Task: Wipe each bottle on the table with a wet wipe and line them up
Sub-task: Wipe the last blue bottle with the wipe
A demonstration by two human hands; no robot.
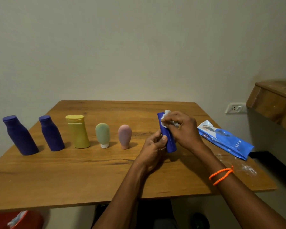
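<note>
I see the left hand (153, 144) fingers clamped round the blue bottle (169, 142), right of the pink bottle (125, 136); right hand (182, 129) fingers pinch the wet wipe (166, 119). I'd rotate it, wiping every side.

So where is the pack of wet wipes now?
In the head view the pack of wet wipes lies flat near the table's right edge, just right of the right hand, which rubs a wipe on the blue bottle.

1. A plain room in a home: bare painted wall (139, 47), wall socket (235, 107) (low, past the tabletop's right edge).
2. Wooden table (89, 171) bearing toiletry bottles (78, 131).
</note>
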